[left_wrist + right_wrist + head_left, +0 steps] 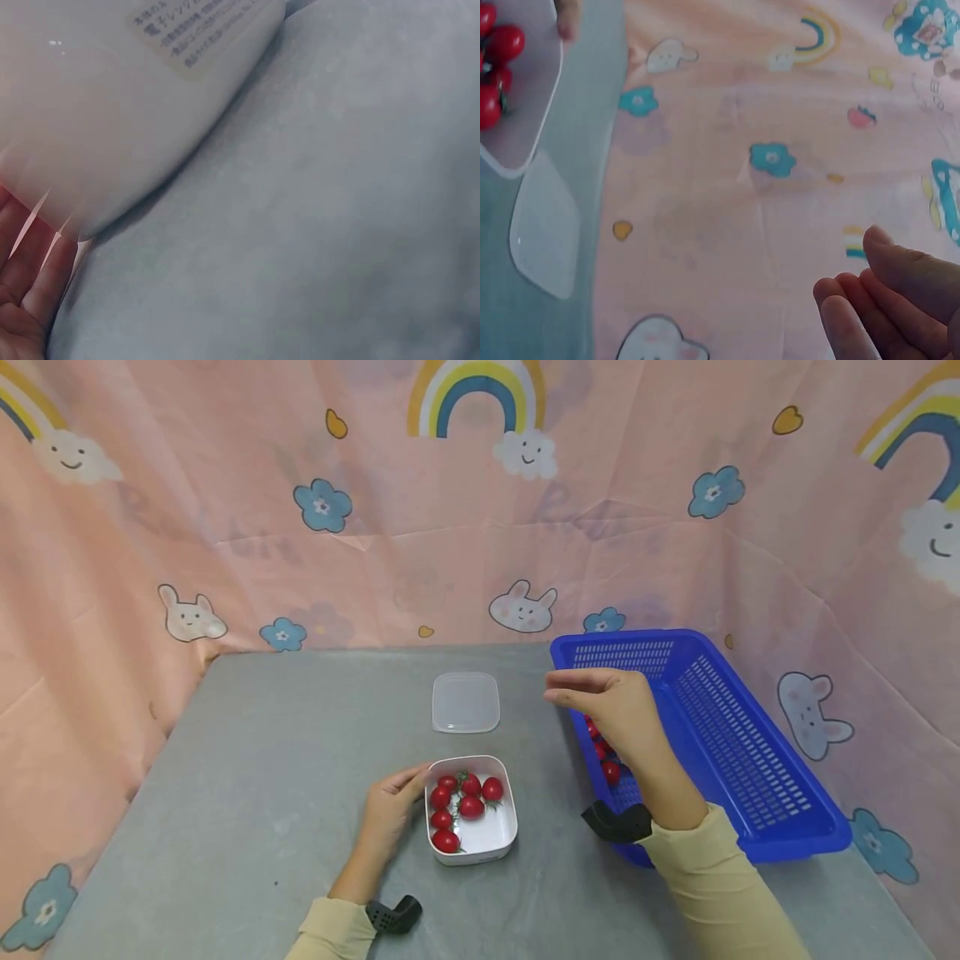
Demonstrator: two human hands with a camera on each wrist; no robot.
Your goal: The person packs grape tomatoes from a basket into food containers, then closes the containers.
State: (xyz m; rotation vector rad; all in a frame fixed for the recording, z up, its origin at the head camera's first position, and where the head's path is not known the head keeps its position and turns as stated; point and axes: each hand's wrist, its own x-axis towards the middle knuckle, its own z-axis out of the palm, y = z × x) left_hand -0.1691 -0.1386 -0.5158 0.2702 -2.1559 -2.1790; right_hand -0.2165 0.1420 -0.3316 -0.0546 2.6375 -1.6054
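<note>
A square white plastic container (495, 835) stands on the table with several cherry tomatoes (471, 807), some with green stems, along its left and far parts. My left hand (390, 802) touches the container's left side near the far corner. In the left wrist view its fingers (49, 274) lie fairly straight against the outer wall; their tips are partly hidden. Over the left side of a blue basket (757, 752) is my right hand (611, 702), thumb and fingers apart with nothing between them. Beneath it, more cherry tomatoes (611, 772) lie in the basket, partly covered by the hand.
A translucent square lid (465, 702) lies flat on the grey table (247, 793), beyond the container. The basket's slotted walls rise at the right side of the table. A pink patterned curtain (375, 577) hangs behind and along the sides.
</note>
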